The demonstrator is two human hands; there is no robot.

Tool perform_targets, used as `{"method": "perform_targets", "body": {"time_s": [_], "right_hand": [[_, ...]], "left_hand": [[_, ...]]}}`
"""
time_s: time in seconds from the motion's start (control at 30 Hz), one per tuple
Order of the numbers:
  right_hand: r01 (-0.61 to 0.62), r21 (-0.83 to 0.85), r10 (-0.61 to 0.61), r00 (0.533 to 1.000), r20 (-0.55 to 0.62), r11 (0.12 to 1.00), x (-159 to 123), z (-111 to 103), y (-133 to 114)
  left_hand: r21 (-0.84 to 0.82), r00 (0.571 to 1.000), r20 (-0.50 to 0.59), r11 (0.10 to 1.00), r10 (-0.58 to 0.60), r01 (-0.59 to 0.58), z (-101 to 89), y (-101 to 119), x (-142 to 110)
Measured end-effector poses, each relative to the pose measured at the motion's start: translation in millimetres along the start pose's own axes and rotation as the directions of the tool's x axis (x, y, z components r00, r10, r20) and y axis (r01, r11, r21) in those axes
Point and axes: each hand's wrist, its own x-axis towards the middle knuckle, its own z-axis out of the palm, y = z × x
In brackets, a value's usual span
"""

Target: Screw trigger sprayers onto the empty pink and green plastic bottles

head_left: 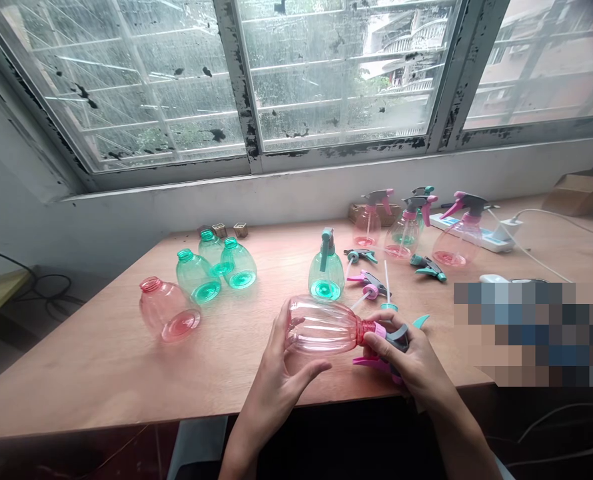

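Note:
My left hand (276, 373) is wrapped round a clear pink plastic bottle (321, 327) held on its side over the table's near edge. At the bottle's neck my right hand (409, 360) grips a grey and pink trigger spray head (389, 343). A green bottle with a spray head (326, 270) stands upright just beyond. Loose spray heads (371, 283) with white tubes lie to its right.
On the wooden table (101, 360), an open pink bottle (166, 310) and three open green bottles (216, 267) stand at the left. Several finished sprayers (406, 227) and a white power strip (496, 233) sit at the back right, below the window. A cardboard box (581, 193) is far right.

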Motion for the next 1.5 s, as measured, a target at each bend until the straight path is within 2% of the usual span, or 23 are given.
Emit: {"method": "perform_targets", "body": {"time_s": [0.17, 0.5, 0.67, 0.9, 1.3, 1.5], "right_hand": [[-0.031, -0.004, 0.031, 0.999, -0.015, 0.999, -1.4, 1.5, -2.4], [0.007, 0.013, -0.007, 1.000, 0.016, 1.000, 0.3, -1.7, 1.2], [0.002, 0.028, -0.003, 1.000, 0.022, 1.000, 0.3, -2.4, 1.5], [0.005, 0.040, -0.006, 1.000, 0.028, 0.999, 0.7, -2.4, 1.5], [0.013, 0.040, -0.014, 1.000, 0.028, 0.999, 0.3, -1.7, 1.4], [-0.031, 0.050, 0.029, 0.999, 0.035, 0.998, 0.5, -1.7, 2.5]], "left_hand": [[-0.022, 0.999, 0.016, 0.999, -0.032, 0.032, -1.2, 3.7, -1.3], [0.029, 0.999, 0.015, 0.999, -0.028, 0.027, -0.6, 1.7, -0.6], [0.057, 1.000, 0.012, 0.998, 0.011, -0.012, -0.7, 0.9, -0.2], [0.061, 0.999, 0.021, 0.998, -0.033, 0.032, -1.0, 2.4, -0.9], [0.087, 0.999, 0.030, 0.996, -0.037, 0.034, -1.5, 3.4, 0.3], [0.107, 0.999, 0.023, 0.993, -0.044, 0.041, -2.1, 4.2, -0.8]]}}
